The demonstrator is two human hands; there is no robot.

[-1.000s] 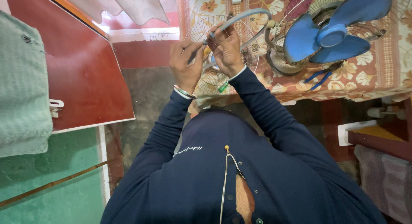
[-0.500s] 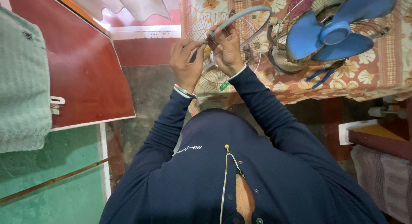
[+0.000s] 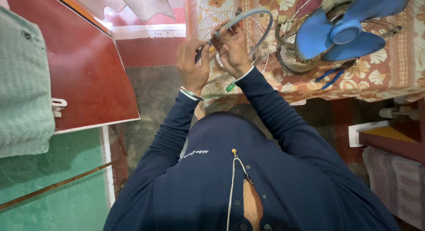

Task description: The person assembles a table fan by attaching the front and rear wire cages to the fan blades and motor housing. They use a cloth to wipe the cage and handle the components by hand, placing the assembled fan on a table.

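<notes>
1. While both hands work close together over the wire fan guard (image 3: pixel 230 40), the left hand (image 3: pixel 193 62) is closed around a slim dark tool (image 3: pixel 199 56), which looks like a screwdriver; its tip points at the grey rim band (image 3: pixel 248 16) of the guard.
2. The right hand (image 3: pixel 233 51) pinches the rim band just beside the tool tip, fingers curled tight. The guard stands tilted at the near edge of the table with the floral cloth (image 3: pixel 376 85).
3. Judgement: the fastener is hidden behind the fingers, so the tool should be seated squarely before any turning force is applied.
4. Judgement: the right hand's grip should stay beside the joint, to stop the springy band from twisting away.
5. Judgement: the guard is near the table edge; resting its lower rim on the cloth would steady it.
6. Noted nearby: a blue fan blade (image 3: pixel 345 34) in its rear cage, blue-handled pliers (image 3: pixel 332 76), and a green-handled tool (image 3: pixel 230 87) below the right wrist.
</notes>
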